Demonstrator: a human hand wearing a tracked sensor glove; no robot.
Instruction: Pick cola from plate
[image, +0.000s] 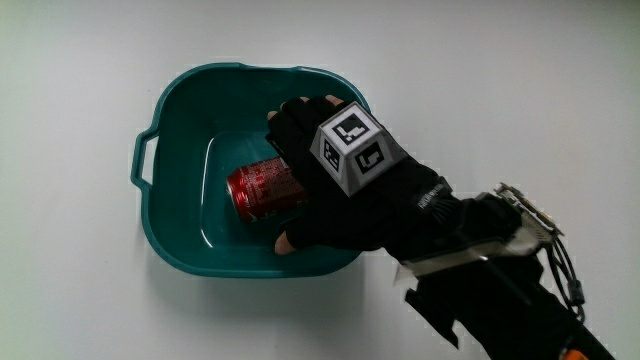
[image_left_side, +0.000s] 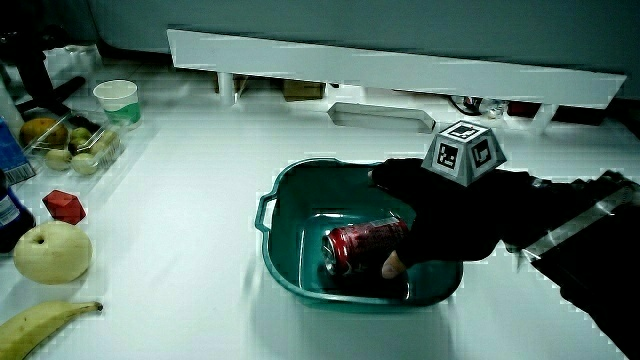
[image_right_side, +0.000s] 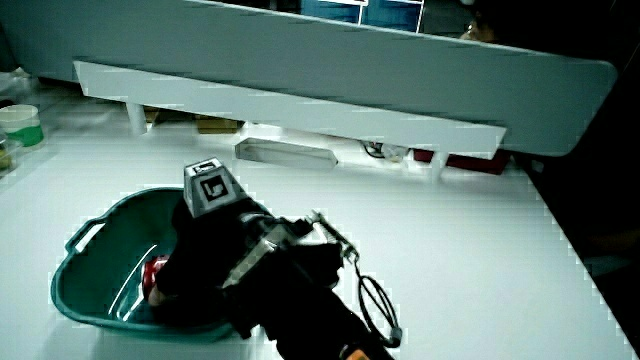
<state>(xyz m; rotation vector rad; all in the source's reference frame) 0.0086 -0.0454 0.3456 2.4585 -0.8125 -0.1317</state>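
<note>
While lying sideways in teal basin (image: 180, 110), cola can (image: 262, 188), hands (image: 345, 190) clamped around it

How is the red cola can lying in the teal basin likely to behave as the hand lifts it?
The cola can lies on its side in the basin, so it would probably roll if released. Its smooth metal skin may be slippery, though the hand wraps it from above. It probably stays stiff; its weight cannot be judged.
</note>
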